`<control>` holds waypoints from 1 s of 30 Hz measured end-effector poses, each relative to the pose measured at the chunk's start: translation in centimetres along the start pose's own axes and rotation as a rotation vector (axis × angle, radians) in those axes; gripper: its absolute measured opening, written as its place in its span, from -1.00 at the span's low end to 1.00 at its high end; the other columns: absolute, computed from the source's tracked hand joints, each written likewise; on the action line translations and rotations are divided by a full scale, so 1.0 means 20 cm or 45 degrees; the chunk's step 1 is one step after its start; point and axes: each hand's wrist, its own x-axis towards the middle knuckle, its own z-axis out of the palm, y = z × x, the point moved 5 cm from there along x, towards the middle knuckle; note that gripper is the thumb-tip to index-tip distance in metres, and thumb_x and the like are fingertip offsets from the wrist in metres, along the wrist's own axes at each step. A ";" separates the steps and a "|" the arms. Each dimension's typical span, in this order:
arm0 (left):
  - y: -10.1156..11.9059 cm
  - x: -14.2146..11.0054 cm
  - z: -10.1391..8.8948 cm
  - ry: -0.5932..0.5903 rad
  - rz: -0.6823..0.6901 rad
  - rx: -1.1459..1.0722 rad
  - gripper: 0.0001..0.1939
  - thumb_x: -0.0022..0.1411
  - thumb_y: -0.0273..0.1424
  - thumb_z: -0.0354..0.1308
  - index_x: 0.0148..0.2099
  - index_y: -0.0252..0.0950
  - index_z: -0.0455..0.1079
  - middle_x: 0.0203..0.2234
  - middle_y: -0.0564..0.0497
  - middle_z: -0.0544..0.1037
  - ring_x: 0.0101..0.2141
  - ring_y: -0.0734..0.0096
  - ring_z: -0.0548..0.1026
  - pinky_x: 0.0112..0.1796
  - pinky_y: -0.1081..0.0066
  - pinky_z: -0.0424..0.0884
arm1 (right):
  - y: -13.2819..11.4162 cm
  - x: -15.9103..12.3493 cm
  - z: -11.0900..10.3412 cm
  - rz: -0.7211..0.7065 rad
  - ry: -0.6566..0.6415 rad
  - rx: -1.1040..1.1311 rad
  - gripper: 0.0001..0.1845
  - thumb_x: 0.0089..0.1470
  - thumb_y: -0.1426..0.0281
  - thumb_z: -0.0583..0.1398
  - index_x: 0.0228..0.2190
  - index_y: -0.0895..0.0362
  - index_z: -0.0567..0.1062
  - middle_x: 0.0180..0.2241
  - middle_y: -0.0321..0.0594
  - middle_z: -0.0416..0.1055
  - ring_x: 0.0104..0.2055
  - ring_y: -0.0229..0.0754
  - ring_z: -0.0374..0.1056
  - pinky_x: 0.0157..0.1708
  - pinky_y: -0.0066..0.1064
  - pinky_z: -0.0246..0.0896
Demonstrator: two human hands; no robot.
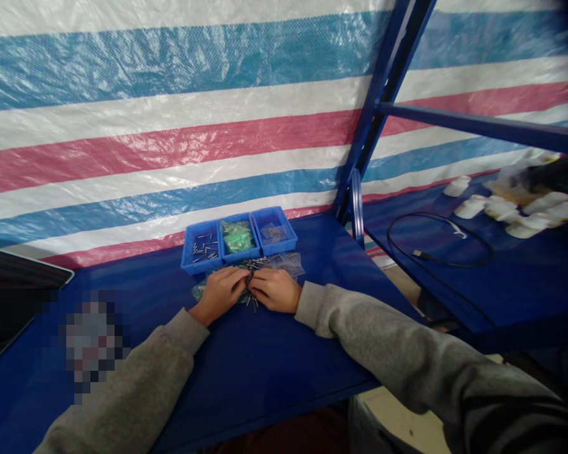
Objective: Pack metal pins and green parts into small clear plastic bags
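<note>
My left hand (223, 292) and my right hand (275, 289) meet over the blue table (274, 366), fingertips pinched together and nearly touching. Whatever lies in their grip is hidden by the fingers. Thin metal pins or screws (252, 301) poke out just below and between them. More of these lie behind the fingers, beside a clear plastic bag (291, 263). Under my left hand shows a greenish clear bag (199, 290). Just beyond stand three joined blue bins: the left bin (188, 252) with loose metal screws or pins, the middle one with a green bag (238, 236), the right one with small clear bags (273, 234).
A dark screen (19, 296) stands at the left edge, near a blurred-out patch (92, 343). On the right, a second blue table (515, 284) carries a black cable (435, 265) and several white containers (502, 208). A blue metal frame (373, 113) rises behind, before striped sheeting (170, 145).
</note>
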 end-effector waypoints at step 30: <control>-0.02 0.01 0.02 -0.041 0.040 0.008 -0.81 0.24 -0.45 -0.03 -0.15 -0.31 0.37 -0.33 -0.06 0.50 -0.30 0.36 0.45 -0.21 0.35 0.38 | 0.02 0.00 0.00 0.037 0.042 -0.029 -0.80 0.16 0.39 0.01 -0.36 0.15 0.42 -0.35 -0.20 0.37 -0.29 -0.22 0.25 -0.32 -0.42 0.09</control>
